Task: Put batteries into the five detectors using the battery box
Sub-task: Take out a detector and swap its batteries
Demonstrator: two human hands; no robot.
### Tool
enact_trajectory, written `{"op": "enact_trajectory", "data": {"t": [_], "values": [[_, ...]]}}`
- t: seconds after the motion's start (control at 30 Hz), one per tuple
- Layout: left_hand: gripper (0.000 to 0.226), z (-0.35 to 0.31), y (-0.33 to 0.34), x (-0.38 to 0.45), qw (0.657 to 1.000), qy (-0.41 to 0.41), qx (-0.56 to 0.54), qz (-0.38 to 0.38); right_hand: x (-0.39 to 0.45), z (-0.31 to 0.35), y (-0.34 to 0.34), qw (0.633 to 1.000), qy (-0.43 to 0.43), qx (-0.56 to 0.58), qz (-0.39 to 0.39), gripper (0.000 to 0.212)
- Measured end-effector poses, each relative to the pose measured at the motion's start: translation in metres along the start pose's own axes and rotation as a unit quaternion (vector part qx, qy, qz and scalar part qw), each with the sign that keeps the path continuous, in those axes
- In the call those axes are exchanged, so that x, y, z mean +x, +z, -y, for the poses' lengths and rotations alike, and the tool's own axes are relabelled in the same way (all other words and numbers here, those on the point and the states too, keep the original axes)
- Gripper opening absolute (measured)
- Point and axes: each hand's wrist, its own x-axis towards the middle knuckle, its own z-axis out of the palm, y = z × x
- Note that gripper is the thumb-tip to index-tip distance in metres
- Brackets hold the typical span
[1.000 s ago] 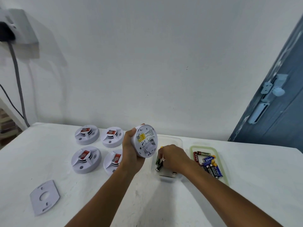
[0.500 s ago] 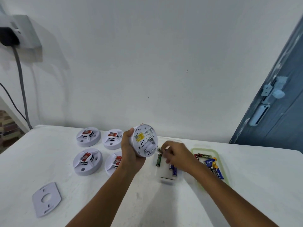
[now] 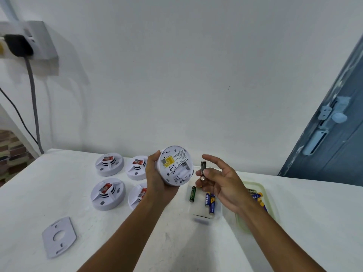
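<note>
My left hand [image 3: 157,179] grips a white round detector [image 3: 175,165] held up off the table, its back with a yellow label and open battery bay turned toward me. My right hand [image 3: 222,181] pinches a dark battery [image 3: 203,170] upright just right of the detector, the other fingers spread. Below, a clear lid [image 3: 216,214] holds a green battery [image 3: 192,193] and two blue batteries [image 3: 209,201]. The green-rimmed battery box [image 3: 264,191] lies behind my right wrist with more batteries inside. Several other detectors, such as one at the left front [image 3: 107,193], sit face up on the table.
A flat grey mounting plate [image 3: 59,236] lies at the table's front left. A wall socket with a black plug [image 3: 17,45] and hanging cable is at the upper left. A blue door [image 3: 334,134] stands at the right.
My right hand has lifted out of the clear lid with one dark battery and brought it up beside the detector. The left hand keeps the detector at about the same place.
</note>
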Motion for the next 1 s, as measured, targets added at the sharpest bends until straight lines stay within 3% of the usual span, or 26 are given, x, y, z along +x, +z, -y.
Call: {"op": "enact_trajectory", "data": {"t": [0.2,0.33,0.53,0.7,0.8,1.0], "values": [[0.052,-0.002,0.001,-0.003,1.000,-0.003,-0.003,0.009,0.002,0.000,0.016,0.975,-0.111,-0.186,-0.044,0.013],[0.048,-0.001,0.003,-0.006,1.000,-0.012,0.001,-0.001,0.004,0.005,0.031,0.964,-0.163,-0.201,-0.068,0.019],[0.050,0.002,0.007,-0.007,1.000,-0.015,-0.022,0.006,0.011,-0.002,0.035,0.928,-0.226,-0.268,-0.129,0.006],[0.050,0.001,0.012,-0.006,0.999,-0.015,-0.039,0.010,0.011,-0.020,0.033,0.884,-0.279,-0.335,-0.168,0.005],[0.050,0.003,0.013,-0.006,0.999,-0.017,-0.046,0.007,0.007,-0.033,0.033,0.869,-0.304,-0.350,-0.172,0.023],[0.053,0.003,0.013,-0.001,0.999,-0.016,-0.042,0.005,0.004,-0.042,0.025,0.731,-0.423,-0.519,-0.131,0.039]]}}
